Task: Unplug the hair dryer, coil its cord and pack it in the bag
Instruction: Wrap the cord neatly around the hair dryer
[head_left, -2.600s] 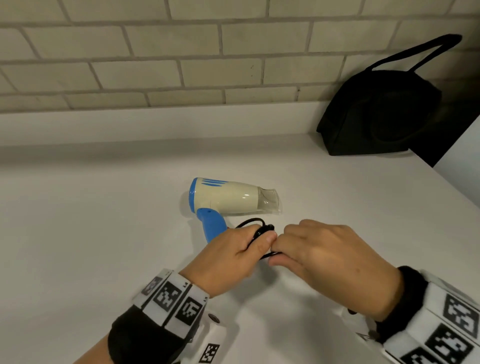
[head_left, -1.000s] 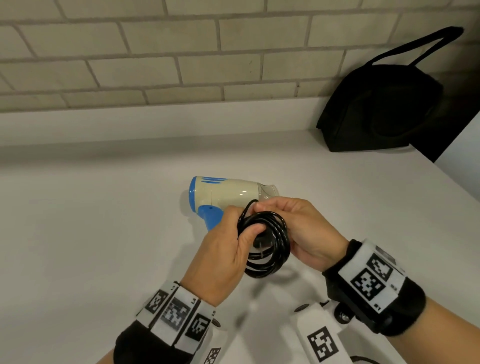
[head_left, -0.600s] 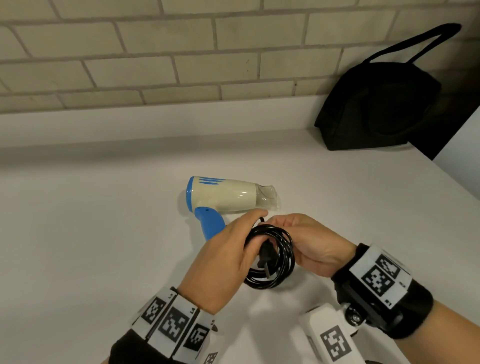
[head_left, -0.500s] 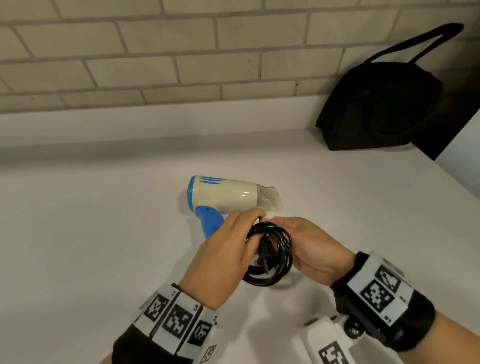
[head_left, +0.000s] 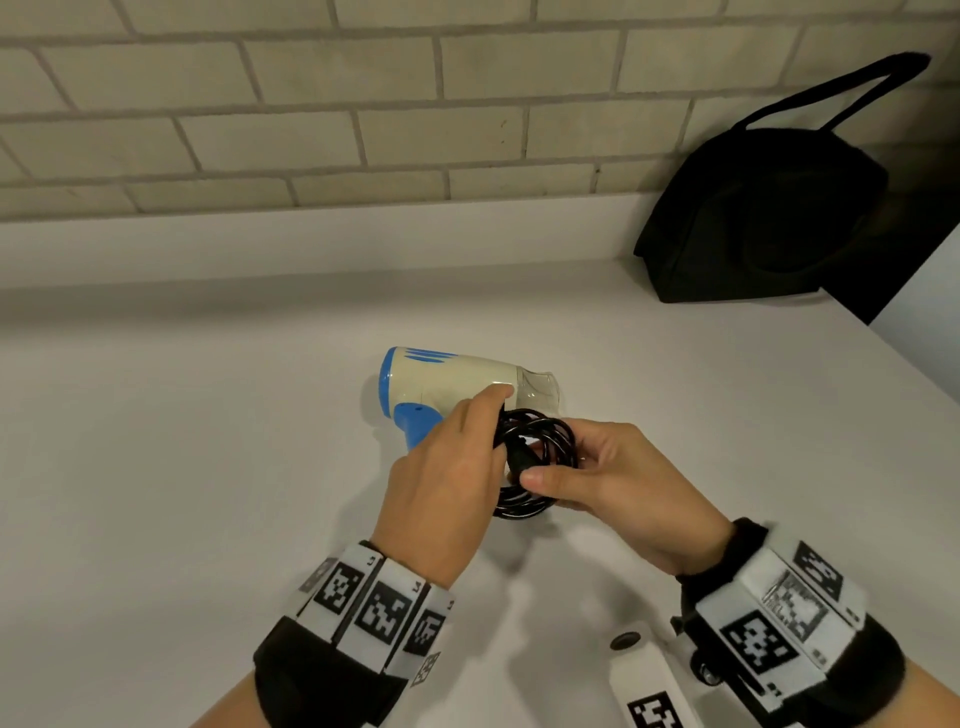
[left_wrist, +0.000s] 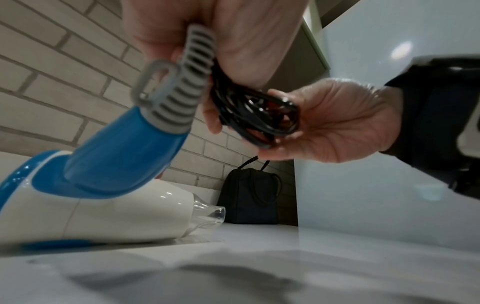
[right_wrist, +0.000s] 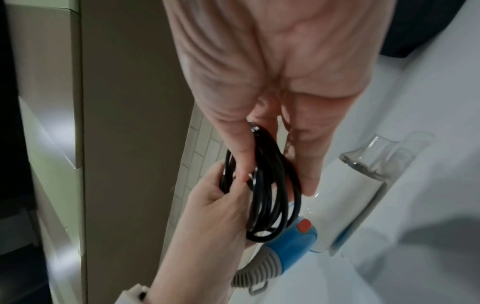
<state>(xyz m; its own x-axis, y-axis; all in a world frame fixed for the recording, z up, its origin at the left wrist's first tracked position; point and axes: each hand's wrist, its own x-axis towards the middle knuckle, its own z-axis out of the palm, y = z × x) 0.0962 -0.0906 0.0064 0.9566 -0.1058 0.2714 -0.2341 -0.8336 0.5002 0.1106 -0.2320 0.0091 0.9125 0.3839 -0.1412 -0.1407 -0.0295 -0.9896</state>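
Observation:
A cream and blue hair dryer lies on its side on the white counter, nozzle pointing right. Its black cord is wound into a small coil held just in front of the dryer. My left hand grips the coil's left side, and my right hand holds its right side with the thumb pinching the plug. A grey strain relief joins cord and blue handle. The black bag stands at the back right against the wall.
A brick wall with a white ledge runs along the back of the counter. A white panel borders the counter at the right, beside the bag.
The cord went from loose loops to a tight coil held between both hands. My right thumb has moved onto the plug at the coil's front. The dryer has stayed put.

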